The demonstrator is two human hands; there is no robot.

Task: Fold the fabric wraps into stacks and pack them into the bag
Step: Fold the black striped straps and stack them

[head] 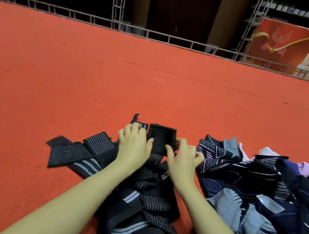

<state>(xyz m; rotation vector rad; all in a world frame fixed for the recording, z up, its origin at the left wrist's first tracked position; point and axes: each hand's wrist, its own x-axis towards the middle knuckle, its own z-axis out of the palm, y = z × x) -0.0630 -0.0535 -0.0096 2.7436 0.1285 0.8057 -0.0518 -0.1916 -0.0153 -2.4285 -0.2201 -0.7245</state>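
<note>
Black ribbed wrap (161, 138) held on the red floor (73, 83).
It is pinched at its left edge by the left hand (133, 144) and at its right edge by the right hand (183, 158), fingers curled.

Two bare arms reach out from the bottom. The left hand (134, 144) and the right hand (184, 160) wear no gloves, rings or watch. No sleeves show on either arm.

Two hands are in view, a left hand (134, 144) and a right hand (183, 159). One pile of mixed cloth (271, 197) lies on one red carpet (94, 78). The dark striped wraps (86, 150) overlap too much to count.
</note>
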